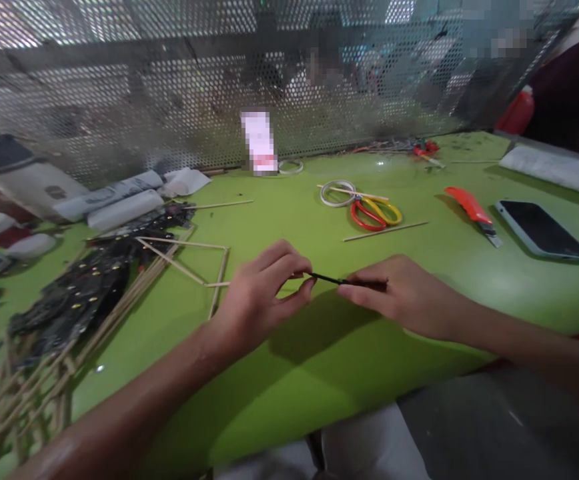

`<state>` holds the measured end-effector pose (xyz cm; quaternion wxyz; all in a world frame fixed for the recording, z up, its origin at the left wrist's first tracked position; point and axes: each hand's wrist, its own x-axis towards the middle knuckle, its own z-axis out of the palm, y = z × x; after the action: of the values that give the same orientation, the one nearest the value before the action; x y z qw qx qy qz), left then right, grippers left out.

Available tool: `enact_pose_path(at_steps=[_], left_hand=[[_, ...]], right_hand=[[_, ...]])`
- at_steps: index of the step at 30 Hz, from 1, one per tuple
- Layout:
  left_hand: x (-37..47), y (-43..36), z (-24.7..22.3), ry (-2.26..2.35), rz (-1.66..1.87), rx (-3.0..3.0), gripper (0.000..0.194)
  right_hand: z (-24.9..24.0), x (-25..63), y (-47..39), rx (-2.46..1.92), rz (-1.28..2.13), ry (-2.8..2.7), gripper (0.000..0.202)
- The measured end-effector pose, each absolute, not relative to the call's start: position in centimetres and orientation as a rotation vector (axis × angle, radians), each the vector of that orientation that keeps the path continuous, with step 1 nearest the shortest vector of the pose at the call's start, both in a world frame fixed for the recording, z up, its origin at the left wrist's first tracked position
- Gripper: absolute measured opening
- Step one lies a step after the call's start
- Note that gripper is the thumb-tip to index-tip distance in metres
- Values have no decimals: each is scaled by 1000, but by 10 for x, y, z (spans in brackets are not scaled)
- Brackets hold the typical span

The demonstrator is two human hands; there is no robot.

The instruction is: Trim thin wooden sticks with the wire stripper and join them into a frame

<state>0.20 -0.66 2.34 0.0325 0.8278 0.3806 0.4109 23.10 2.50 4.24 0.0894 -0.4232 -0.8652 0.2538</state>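
Between my two hands a thin black strip (327,277) stretches just above the green table (289,407). My left hand (264,287) pinches its left end between thumb and fingers. The strip's right end is closed in the fingers of my right hand (404,293); what else those fingers cover is hidden. What the strip is made of I cannot tell. Left of my left hand lies a frame of thin wooden sticks (184,245), partly covered by that hand. Beyond my right hand are scissors (367,217) with red and yellow handles and a loose stick (384,231).
A roll of tape (338,193) touches the scissors. To the right lie an orange box cutter (469,205), its blade showing, and a phone (544,230). Bundled sticks (134,290) and a black sequined material (84,293) cover the left side. A perforated metal panel (169,100) borders the back.
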Motion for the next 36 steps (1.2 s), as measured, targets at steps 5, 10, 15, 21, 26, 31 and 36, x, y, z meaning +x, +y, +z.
enact_pose_path(at_steps=[5,10,15,21,26,31,36], left_hand=[[0,-4,22,1131,1276,2529,11],[-1,-1,16,1147,1204,2674,11],[-7,2,34,1193,1149,2637,9],[-46,-19,88,1359,970,2349,5],[-77,-63,94,1465,1122,2280,7],[-82,-111,75,1563,1204,2393,17],[-52,-130,32,1476,1276,2592,19]], right_hand=[[41,234,23,-1270,752,-2548,47],[41,236,20,-1277,757,-2504,43],[45,239,26,-1328,799,-2425,32],[42,194,22,-819,701,-2758,32],[22,122,2,-142,579,-2957,36],[22,95,21,-102,258,-3159,43],[38,137,85,-611,194,-3070,35]])
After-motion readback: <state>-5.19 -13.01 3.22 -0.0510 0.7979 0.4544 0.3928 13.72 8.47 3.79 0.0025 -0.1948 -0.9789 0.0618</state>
